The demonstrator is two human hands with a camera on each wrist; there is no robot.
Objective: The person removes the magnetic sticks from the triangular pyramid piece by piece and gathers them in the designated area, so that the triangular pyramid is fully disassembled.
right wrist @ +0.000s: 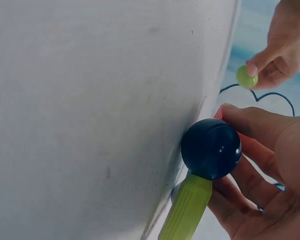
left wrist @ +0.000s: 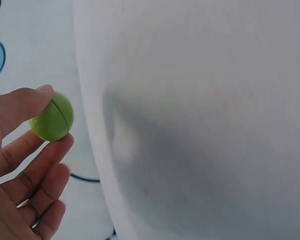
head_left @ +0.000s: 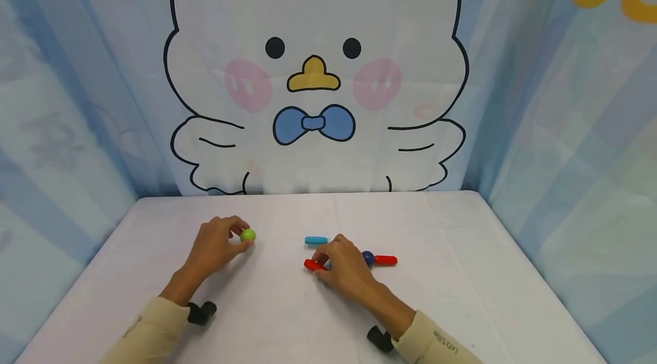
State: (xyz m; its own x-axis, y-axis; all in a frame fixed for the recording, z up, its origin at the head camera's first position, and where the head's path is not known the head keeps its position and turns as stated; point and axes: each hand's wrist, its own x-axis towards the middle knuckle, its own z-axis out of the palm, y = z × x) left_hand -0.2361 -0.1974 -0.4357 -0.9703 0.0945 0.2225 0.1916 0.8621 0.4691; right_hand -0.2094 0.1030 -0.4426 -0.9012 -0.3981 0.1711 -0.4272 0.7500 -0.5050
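Note:
In the head view, my left hand (head_left: 213, 244) pinches a green ball (head_left: 248, 235) between thumb and fingers, over the left part of the table. The left wrist view shows a seam round this ball (left wrist: 52, 117). My right hand (head_left: 345, 267) pinches a red rod (head_left: 314, 265) near the table's middle, with its inner end hidden by the fingers. A dark blue ball (head_left: 368, 258) shows just past the knuckles, and another red rod (head_left: 386, 260) extends to its right. In the right wrist view, a yellow-green rod (right wrist: 187, 207) adjoins the dark blue ball (right wrist: 211, 149).
A light blue rod (head_left: 315, 241) lies just beyond the right hand. White cloth covers the table (head_left: 267, 318). Behind it hangs a curtain (head_left: 318, 164) printed with a cartoon bird, and more curtains stand along both sides.

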